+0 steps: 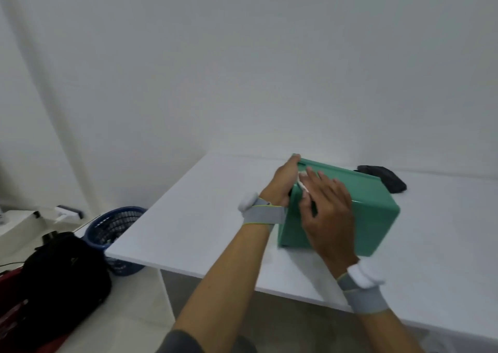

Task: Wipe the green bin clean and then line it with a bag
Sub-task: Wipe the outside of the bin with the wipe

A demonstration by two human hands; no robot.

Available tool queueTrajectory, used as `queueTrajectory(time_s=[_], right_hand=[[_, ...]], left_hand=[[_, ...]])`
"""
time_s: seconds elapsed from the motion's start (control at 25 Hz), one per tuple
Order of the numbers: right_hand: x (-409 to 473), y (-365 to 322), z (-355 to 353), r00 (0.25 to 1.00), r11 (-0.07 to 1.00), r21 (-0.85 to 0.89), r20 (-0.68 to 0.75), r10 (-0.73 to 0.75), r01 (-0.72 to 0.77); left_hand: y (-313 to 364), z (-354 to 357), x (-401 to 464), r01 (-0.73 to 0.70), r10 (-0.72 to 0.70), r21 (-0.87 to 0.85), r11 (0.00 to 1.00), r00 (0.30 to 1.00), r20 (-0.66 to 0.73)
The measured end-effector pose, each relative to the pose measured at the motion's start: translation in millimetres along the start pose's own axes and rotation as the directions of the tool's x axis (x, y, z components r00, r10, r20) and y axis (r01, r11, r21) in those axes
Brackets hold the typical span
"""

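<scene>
The green bin (372, 204) lies on its side on the white table (204, 207), its open mouth turned left toward my hands. My left hand (283, 180) grips the bin's rim at its upper left corner, fingers curled over the edge. My right hand (326, 207) lies over the bin's near top edge and presses a small white wipe (303, 184) against the rim; only a strip of the wipe shows past my fingers. A crumpled black bag (382, 177) lies on the table just behind the bin.
A blue slatted laundry basket (113, 228) stands on the floor off the table's left edge. A black backpack (64, 277) sits lower left, with red fabric beside it. White walls close in behind and to the left.
</scene>
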State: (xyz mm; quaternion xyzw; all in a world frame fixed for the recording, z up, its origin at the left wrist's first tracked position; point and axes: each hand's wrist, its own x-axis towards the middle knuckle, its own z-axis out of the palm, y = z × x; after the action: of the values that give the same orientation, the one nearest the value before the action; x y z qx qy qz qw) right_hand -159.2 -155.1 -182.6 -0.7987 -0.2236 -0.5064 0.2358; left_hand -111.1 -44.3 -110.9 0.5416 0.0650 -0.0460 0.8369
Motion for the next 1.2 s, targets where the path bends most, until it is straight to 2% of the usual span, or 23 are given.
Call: queueTrajectory(time_s=[0.2,0.4,0.6,0.88,1.2], right_hand=[[9,-4,-2,0.995,0.989,-0.111,0.013,-0.094,0.095],[13,-10,-2,0.994,0.971,-0.215,0.052,-0.098,0.107],[12,-14,-4,0.993,0.973,-0.212,0.083,-0.079,0.095],[11,3,-9,0.988,0.974,-0.177,0.094,-0.126,0.141],[-8,53,-30,0.994,0.985,-0.135,0.019,-0.110,0.111]], left_hand=[[6,-1,2,-0.014,0.016,0.060,0.998,0.999,-0.029],[6,0,7,-0.012,0.015,0.097,0.995,1.000,-0.021],[6,-5,11,0.000,-0.001,0.061,0.998,1.000,0.016],[6,-7,11,0.044,-0.046,0.069,0.997,0.999,0.020],[6,-9,9,0.032,-0.036,0.119,0.992,0.999,0.031]])
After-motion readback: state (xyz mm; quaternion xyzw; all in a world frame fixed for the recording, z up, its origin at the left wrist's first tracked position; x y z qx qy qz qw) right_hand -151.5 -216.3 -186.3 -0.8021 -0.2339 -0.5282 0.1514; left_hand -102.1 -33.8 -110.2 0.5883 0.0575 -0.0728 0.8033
